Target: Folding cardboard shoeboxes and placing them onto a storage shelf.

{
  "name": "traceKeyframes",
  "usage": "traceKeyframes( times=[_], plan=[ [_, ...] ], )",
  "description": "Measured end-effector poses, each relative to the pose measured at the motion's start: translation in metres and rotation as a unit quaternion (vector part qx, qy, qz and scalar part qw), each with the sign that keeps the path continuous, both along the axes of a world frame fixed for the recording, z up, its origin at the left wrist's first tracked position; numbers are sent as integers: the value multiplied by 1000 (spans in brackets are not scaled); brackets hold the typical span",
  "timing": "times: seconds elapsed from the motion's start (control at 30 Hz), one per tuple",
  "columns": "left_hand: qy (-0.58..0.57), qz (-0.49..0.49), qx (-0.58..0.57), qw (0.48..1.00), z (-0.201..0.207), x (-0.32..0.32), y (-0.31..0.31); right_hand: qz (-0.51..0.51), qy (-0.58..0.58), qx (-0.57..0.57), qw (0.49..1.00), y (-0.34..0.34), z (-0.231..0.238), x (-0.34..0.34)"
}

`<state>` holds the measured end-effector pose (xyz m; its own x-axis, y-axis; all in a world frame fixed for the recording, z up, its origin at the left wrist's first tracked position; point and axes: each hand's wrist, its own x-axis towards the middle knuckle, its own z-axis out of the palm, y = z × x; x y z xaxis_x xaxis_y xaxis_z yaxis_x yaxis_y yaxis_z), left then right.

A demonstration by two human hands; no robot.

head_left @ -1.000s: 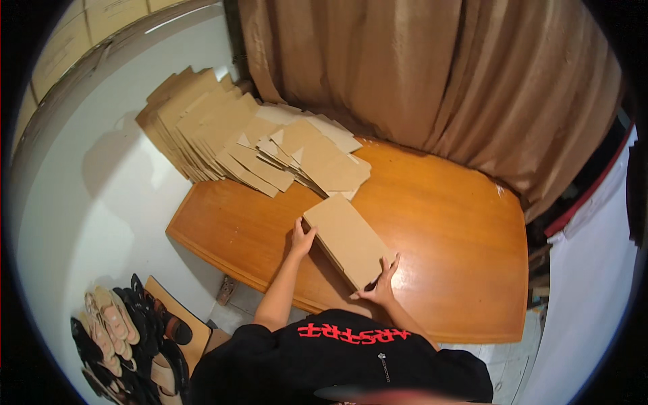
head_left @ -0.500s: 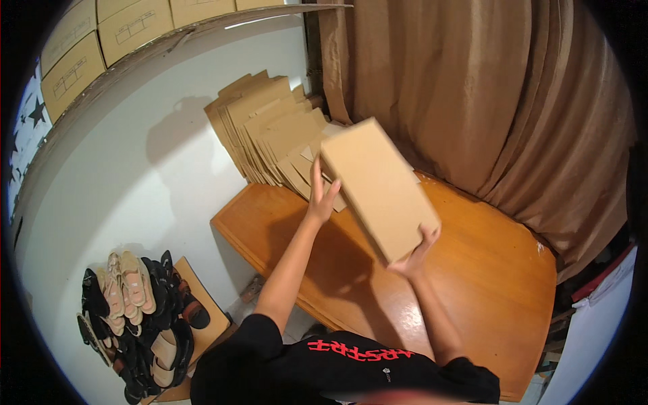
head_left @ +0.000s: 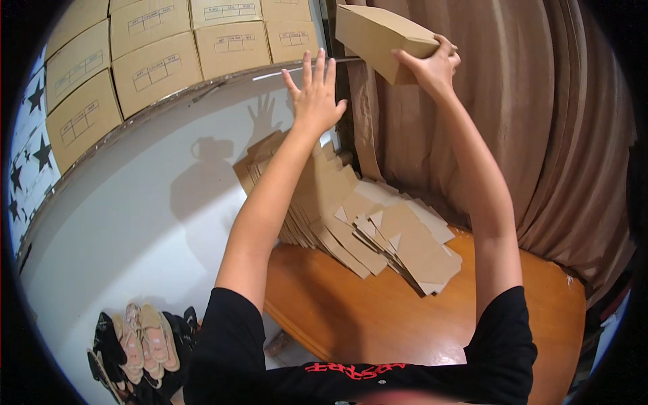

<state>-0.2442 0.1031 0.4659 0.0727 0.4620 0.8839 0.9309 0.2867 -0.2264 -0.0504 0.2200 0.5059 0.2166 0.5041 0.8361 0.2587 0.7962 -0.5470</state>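
A closed brown cardboard box (head_left: 388,37) is held up high in front of the curtain, near the right end of the shelf. My right hand (head_left: 435,67) grips its near right end, thumb on the side and fingers wrapped round the corner. My left hand (head_left: 316,94) is raised just below the shelf's edge, fingers spread, with nothing in it and apart from the box. Stacked cardboard boxes (head_left: 156,71) with printed label grids fill the shelf above, the closest row to my left hand.
Flattened cardboard sheets (head_left: 405,243) lean and lie on the wooden table (head_left: 418,324) against the wall. A brown curtain (head_left: 540,135) hangs behind and to the right. Several shoes and sandals (head_left: 145,337) are piled at lower left. The shelf edge (head_left: 202,84) juts out overhead.
The box has gone from above the table up toward the shelf's height. My left hand has let go of it and is spread open; my right hand still grips it. The view has tilted upward.
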Motion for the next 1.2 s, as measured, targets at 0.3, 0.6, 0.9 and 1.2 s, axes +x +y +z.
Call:
traceKeyframes(
  times=[0.3, 0.6, 0.9, 1.2],
  plan=[
    [42, 181, 13, 983, 14, -49, 17, 42, -91, -46, 994, 72, 69, -88],
    [64, 190, 35, 979, 8, -52, 26, 206, -51, -27, 977, 108, 74, -154],
    [83, 170, 63, 980, 4, -64, 31, 227, -52, -29, 972, 119, 64, -208],
    [86, 169, 73, 979, 3, -71, 32, 232, -65, -30, 970, 120, 59, -234]
  ],
)
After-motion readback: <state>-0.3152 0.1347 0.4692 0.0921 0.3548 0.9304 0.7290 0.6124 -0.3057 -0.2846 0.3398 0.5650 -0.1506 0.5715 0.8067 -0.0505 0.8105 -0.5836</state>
